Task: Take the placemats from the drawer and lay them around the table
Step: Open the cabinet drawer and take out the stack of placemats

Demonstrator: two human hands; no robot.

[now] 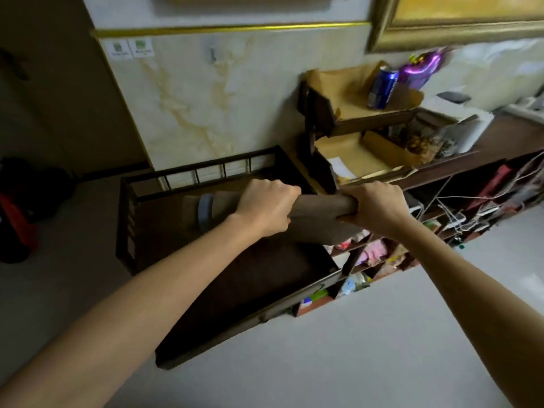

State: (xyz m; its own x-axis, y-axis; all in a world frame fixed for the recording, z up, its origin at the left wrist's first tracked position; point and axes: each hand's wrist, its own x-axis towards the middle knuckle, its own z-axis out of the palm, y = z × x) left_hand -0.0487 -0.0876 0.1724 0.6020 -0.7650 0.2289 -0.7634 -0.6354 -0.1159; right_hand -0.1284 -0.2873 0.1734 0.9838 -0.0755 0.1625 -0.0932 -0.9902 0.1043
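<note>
Both hands on a brown roll [321,206] of placemats, held level above the open drawer [235,293]. Left hand [266,206] has fingers curled over the top of the roll near its middle, knuckles up. Right hand [375,207] grips the roll's right end, fingers wrapped around it, thumb side toward the left hand. Hands are near each other, with a short bare stretch of roll between them.

Left end of the roll sticks out past the left hand. A grey-blue band [205,212] wraps around it there. Cannot tell how many mats are in the roll. A loose flap of the same brown material hangs below the roll between the hands.

Drawer is dark wood, pulled well out from a low cabinet, its floor dark. Behind it, a dark railed rack [203,172] stands against the marble-pattern wall [191,107].

Right of the rack: a two-tier wooden tray [374,119] lined with tan paper. A blue can [382,88] stands tilted on the top tier, and a purple shiny item [421,67] is just beside it, blurred. Lower tier holds a cardboard box [382,150] and white paper.

Below, open shelves [441,207] hold white cables and small colourful items, too blurred to identify. A gold picture frame [441,30] is at upper right. Floor [353,348] is pale grey.
</note>
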